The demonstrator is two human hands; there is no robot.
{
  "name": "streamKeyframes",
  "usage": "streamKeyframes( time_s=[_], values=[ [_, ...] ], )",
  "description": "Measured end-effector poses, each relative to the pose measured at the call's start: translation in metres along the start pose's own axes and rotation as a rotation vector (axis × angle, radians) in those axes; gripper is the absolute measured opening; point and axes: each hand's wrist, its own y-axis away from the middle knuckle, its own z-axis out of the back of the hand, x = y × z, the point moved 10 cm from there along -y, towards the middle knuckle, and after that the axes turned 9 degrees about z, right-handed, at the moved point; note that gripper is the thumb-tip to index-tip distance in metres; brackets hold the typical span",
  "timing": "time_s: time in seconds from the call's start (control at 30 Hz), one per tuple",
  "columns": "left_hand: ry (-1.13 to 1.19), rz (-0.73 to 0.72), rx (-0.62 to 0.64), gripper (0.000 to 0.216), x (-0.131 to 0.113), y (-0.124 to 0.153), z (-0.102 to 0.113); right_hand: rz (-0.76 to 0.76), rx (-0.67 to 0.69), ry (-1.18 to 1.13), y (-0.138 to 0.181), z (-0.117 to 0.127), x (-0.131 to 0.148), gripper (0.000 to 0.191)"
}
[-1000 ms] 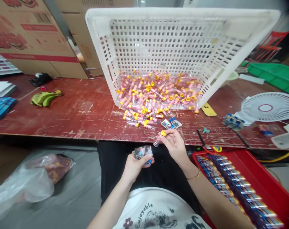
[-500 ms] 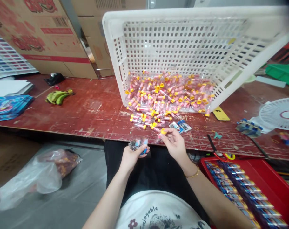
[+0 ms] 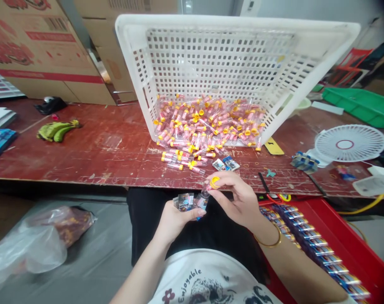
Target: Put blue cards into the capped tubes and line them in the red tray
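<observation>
My left hand (image 3: 176,219) is closed on a small stack of blue printed cards (image 3: 186,201) over my lap. My right hand (image 3: 239,198) pinches the yellow cap of a clear tube (image 3: 210,188), whose lower end touches the cards. A tilted white basket (image 3: 230,63) on the red table (image 3: 93,147) holds a heap of yellow-capped pink tubes (image 3: 207,122). Several tubes have spilled onto the table, with two loose cards (image 3: 226,163) beside them.
A red tray (image 3: 337,236) of finished tubes in rows sits at my right. A white fan (image 3: 348,143), a blue card bundle (image 3: 304,160), scissors (image 3: 271,192), a green tray (image 3: 359,105), bananas (image 3: 57,130), cardboard boxes (image 3: 36,46) and a plastic bag (image 3: 36,245) lie around.
My right hand has drawn back from the table edge with the tube and brought it down against the cards in my left hand.
</observation>
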Motion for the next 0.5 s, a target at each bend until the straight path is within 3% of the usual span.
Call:
streamKeyframes(
  time_s=[0.2, 0.3, 0.43, 0.5],
  values=[
    [0.061, 0.088, 0.048, 0.033, 0.015, -0.003, -0.012, -0.365, -0.049, -0.321, 0.016, -0.015, -0.063, 0.017],
    [0.194, 0.172, 0.096, 0.037, 0.024, -0.005, -0.025, -0.434, 0.04, -0.407, 0.034, -0.032, -0.073, 0.022],
    [0.337, 0.206, 0.129, 0.036, 0.027, -0.009, -0.04, -0.395, 0.133, -0.38, 0.054, -0.047, -0.056, 0.074],
    [0.33, 0.21, 0.162, 0.036, 0.026, -0.009, -0.047, -0.431, 0.079, -0.314, 0.061, -0.045, -0.055, 0.074]
  ],
)
